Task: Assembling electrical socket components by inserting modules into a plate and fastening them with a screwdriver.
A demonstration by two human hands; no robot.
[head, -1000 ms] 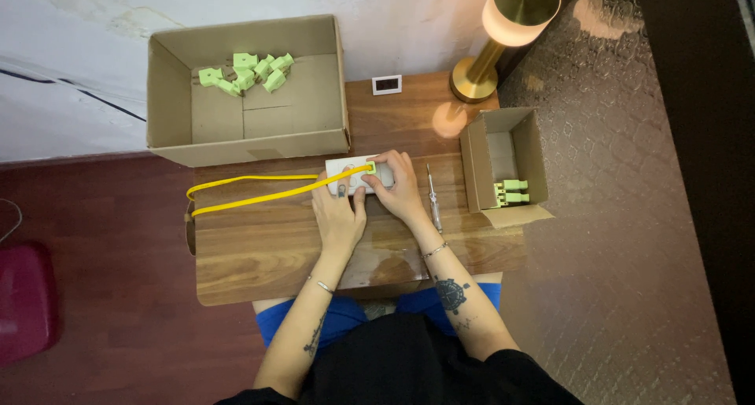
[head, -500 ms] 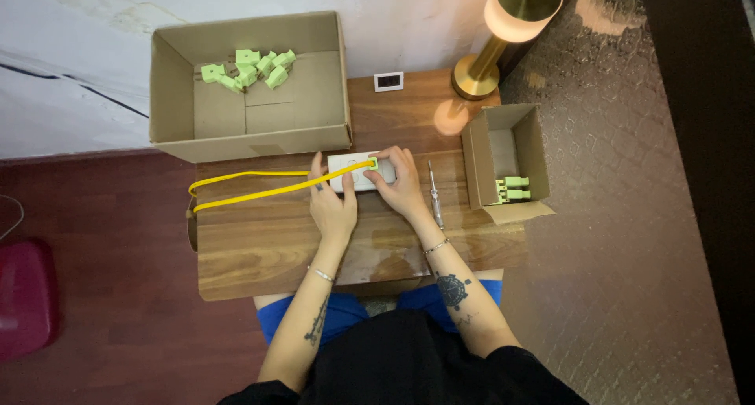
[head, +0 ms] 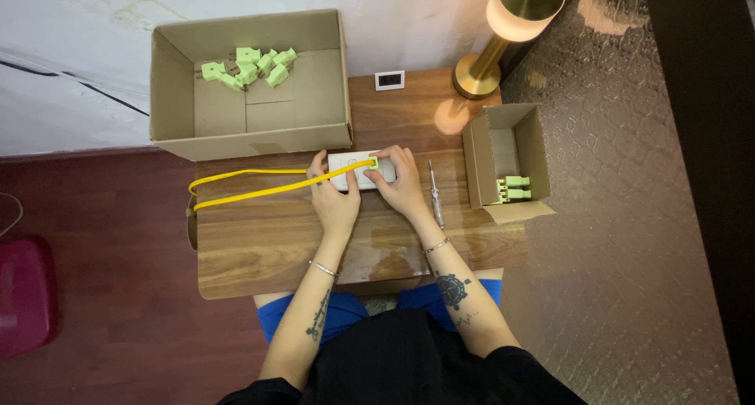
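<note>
Cardboard big box [head: 169,98] w/ green plugs [head: 248,65], small box [head: 480,157] w/ two; both hands [head: 334,200] gripping white block [head: 350,171].

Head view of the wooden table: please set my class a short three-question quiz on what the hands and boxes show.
1. True or false: the big box holds green pieces.
2. What lies beside the right hand, towards the small box?
3. The yellow cable runs: A) left of the white block; B) into the lamp.

Key: 1 true; 2 a screwdriver; 3 A.
</note>
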